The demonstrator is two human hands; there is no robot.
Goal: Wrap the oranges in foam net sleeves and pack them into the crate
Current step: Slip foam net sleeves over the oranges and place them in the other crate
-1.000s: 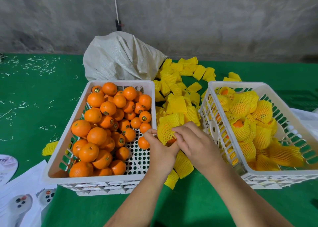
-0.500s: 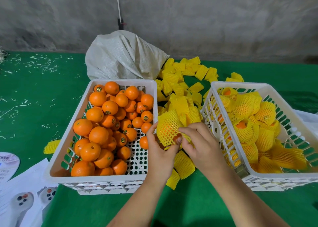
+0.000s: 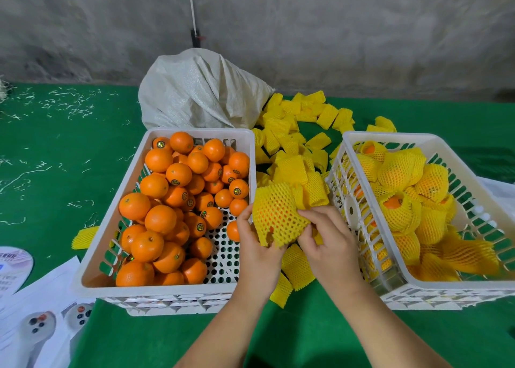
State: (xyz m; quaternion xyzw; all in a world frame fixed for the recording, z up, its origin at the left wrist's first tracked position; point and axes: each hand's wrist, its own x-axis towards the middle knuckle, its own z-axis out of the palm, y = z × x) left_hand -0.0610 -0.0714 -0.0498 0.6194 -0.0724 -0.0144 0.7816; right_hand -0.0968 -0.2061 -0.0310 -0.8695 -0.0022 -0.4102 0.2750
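Orange [image 3: 274,215] sits inside a yellow foam net sleeve [image 3: 281,220], held above the green table [image 3: 55,172] in the gap between the two white crates; left hand [image 3: 257,252] grasps the sleeved fruit from its left and below, right hand [image 3: 324,238] pinches the sleeve's right edge. Left crate [image 3: 111,236] holds the loose bare oranges [image 3: 172,200], right crate [image 3: 390,142] holds the sleeved oranges [image 3: 404,189], tilted against the pile of empty sleeves [image 3: 292,144] that spreads between and behind the crates. Beyond: white woven sack [image 3: 200,91] just behind left crate; papers [image 3: 36,298] at the table's near-left corner.
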